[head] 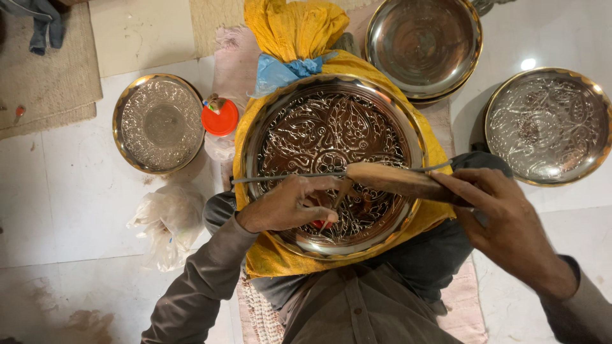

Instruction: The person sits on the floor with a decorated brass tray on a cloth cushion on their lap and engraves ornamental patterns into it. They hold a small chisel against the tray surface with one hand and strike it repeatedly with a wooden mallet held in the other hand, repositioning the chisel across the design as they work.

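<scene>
I am viewing the work from above. The engraved metal plate (331, 137) is resting on a yellow cloth cushion (290, 28) in my lap, rim up, its floral pattern facing the camera. My left hand (290, 204) is lying on the lower part of the plate, fingers pinched narrowly around a thin chisel (338, 197) whose tip is touching the engraved surface. My right hand (503, 220) is gripping the handle of a wooden mallet (398, 180), fingers wrapped closed around it; the mallet head is hovering just above the chisel. A thin metal rod (287, 177) is lying across the plate. On the floor, a smaller engraved plate (159, 121) is sitting left of an orange lid (220, 120), a plain steel plate (424, 44) is lying beyond the cushion, and another engraved plate (548, 124) is lying to the right.
</scene>
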The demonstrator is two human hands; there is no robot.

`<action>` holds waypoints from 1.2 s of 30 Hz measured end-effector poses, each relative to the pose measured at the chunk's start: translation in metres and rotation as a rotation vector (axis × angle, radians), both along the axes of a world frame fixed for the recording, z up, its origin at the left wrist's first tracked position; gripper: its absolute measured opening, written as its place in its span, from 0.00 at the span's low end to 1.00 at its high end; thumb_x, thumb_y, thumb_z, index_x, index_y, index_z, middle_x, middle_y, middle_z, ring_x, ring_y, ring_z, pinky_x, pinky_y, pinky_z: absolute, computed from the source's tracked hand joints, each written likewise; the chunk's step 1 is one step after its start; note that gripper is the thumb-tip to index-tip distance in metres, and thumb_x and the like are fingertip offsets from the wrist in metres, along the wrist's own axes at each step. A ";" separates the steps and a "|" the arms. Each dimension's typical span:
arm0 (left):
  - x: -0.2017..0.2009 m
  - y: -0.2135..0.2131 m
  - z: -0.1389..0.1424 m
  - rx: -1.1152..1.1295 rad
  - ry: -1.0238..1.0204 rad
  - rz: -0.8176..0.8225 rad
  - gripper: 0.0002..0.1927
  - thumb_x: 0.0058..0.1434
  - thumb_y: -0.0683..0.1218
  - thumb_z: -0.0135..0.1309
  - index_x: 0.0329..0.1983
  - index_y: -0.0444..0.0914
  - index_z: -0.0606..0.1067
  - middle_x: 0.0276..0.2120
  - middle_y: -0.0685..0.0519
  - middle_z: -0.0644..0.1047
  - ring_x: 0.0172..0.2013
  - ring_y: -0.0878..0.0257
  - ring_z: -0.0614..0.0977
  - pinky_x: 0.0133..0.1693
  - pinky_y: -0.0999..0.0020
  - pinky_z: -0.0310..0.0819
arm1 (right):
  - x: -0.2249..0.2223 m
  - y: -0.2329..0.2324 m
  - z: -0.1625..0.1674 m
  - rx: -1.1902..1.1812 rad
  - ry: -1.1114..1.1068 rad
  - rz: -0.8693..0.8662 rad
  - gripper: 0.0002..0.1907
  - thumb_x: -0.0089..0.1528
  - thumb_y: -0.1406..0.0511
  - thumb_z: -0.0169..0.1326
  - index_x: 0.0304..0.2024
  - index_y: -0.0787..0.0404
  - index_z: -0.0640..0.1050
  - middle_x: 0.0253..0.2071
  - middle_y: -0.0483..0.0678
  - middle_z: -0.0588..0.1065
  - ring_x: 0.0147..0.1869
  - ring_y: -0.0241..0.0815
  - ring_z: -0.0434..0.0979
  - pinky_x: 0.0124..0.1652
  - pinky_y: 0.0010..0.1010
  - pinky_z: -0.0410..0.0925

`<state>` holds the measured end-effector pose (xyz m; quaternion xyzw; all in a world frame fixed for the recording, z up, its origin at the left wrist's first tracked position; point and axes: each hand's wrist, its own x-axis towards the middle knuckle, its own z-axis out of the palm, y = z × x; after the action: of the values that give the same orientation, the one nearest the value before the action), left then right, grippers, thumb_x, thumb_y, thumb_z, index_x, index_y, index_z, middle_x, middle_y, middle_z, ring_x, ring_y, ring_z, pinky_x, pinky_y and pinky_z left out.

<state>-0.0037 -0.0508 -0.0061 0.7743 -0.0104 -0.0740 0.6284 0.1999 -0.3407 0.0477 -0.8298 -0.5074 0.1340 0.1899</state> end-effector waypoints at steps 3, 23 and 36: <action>-0.001 0.000 -0.002 -0.042 0.065 0.003 0.30 0.63 0.48 0.62 0.68 0.37 0.70 0.56 0.46 0.81 0.44 0.63 0.87 0.47 0.67 0.83 | -0.002 -0.001 -0.001 0.119 0.405 -0.202 0.34 0.56 0.70 0.60 0.66 0.56 0.72 0.49 0.49 0.76 0.50 0.44 0.79 0.47 0.35 0.73; 0.002 0.004 0.001 0.001 0.016 -0.025 0.32 0.63 0.54 0.62 0.67 0.36 0.71 0.61 0.45 0.78 0.47 0.61 0.86 0.50 0.66 0.82 | -0.005 -0.006 -0.009 0.099 0.235 -0.138 0.32 0.55 0.72 0.61 0.63 0.59 0.73 0.52 0.55 0.74 0.51 0.49 0.79 0.46 0.36 0.74; 0.001 0.008 0.009 0.066 0.105 -0.034 0.29 0.64 0.53 0.62 0.67 0.41 0.75 0.47 0.43 0.85 0.42 0.62 0.87 0.47 0.66 0.81 | -0.007 -0.003 -0.002 0.089 0.351 -0.274 0.34 0.55 0.71 0.61 0.65 0.55 0.73 0.47 0.50 0.75 0.48 0.45 0.78 0.44 0.38 0.72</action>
<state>-0.0031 -0.0429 0.0029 0.7892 0.0117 -0.1256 0.6010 0.1932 -0.3441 0.0456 -0.8457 -0.3546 0.2267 0.3282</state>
